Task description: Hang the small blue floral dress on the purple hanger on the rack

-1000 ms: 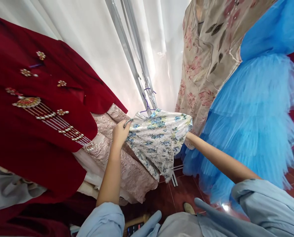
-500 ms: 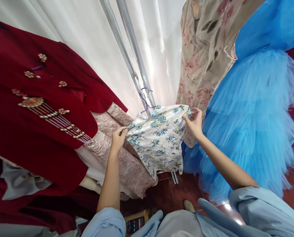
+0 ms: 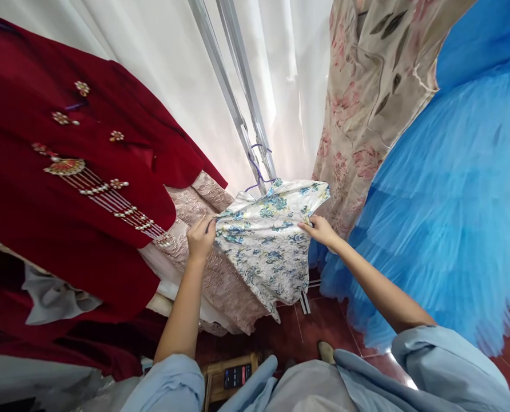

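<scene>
A white blouse (image 3: 267, 246) with blue and green flowers hangs from a purple hanger (image 3: 260, 171), hooked on a grey metal stand (image 3: 238, 103). My left hand (image 3: 200, 236) pinches the blouse's left edge near the shoulder, with its fingers closed on the cloth. On the opposite side, my right hand (image 3: 319, 230) grips the edge below the right sleeve between thumb and fingers. The cloth is spread between both hands, and its hem hangs loose above the floor.
To the left hang a dark red velvet garment (image 3: 143, 143) with beaded ornaments and a pink textured garment (image 3: 220, 286). A beige floral dress (image 3: 349, 126) and a blue tulle dress (image 3: 435, 200) hang at right. Below, a phone (image 3: 236, 376) lies on a wooden stool (image 3: 214, 383).
My right hand has moved from the sleeve end down and inward to the edge beneath it. My left hand still holds its side. The view has shifted slightly.
</scene>
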A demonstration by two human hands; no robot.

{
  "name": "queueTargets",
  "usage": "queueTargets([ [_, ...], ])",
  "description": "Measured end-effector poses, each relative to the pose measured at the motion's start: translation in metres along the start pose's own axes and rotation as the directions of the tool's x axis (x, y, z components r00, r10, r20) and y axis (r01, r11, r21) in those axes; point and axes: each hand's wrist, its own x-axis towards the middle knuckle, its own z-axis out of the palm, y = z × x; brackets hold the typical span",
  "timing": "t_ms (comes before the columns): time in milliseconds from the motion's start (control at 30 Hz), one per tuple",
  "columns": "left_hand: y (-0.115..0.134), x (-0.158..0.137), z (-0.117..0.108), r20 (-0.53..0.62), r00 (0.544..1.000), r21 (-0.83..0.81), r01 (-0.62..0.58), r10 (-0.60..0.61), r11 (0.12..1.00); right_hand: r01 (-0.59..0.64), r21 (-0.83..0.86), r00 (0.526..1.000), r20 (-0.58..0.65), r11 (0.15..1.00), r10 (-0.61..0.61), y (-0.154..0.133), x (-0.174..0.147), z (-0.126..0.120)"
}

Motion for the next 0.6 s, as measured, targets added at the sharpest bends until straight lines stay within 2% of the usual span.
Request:
queueTargets([
  [100,0.003,0.004,-0.013,0.077,0.995,-0.007,-0.063,0.063,0.998,0.105,0.077,0.991,0.073,0.991,-0.111,0.010,-0.013,-0.017],
  [167,0.007,0.008,-0.015,0.132,0.989,-0.030,-0.060,0.064,0.998,0.138,0.154,0.984,0.089,0.978,-0.153,0.016,-0.021,-0.026],
  [267,0.015,0.012,-0.009,0.237,0.971,-0.081,0.068,-0.047,0.994,0.178,0.194,0.979,0.063,0.965,-0.194,0.022,-0.024,-0.030],
  [333,0.021,0.014,-0.001,0.348,0.928,-0.121,0.187,-0.135,0.975,0.186,0.130,0.981,0.032,0.974,-0.191,0.027,-0.020,-0.028],
  [400,0.030,0.014,0.009,0.414,0.892,-0.121,0.253,-0.183,0.960,0.178,0.050,0.984,-0.001,0.983,-0.178,0.034,-0.016,-0.024],
  [433,0.035,0.014,0.014,0.404,0.894,-0.100,0.254,-0.194,0.962,0.165,0.023,0.986,-0.033,0.986,-0.164,0.038,-0.015,-0.021],
  [500,0.047,0.014,0.024,0.309,0.934,-0.036,0.198,-0.178,0.980,0.126,0.017,0.980,-0.160,0.992,-0.122,0.044,-0.015,-0.016],
  [600,0.061,0.018,0.038,0.144,0.984,0.026,0.098,-0.101,0.995,0.107,0.128,0.930,-0.363,0.986,-0.054,0.046,-0.019,-0.011],
])
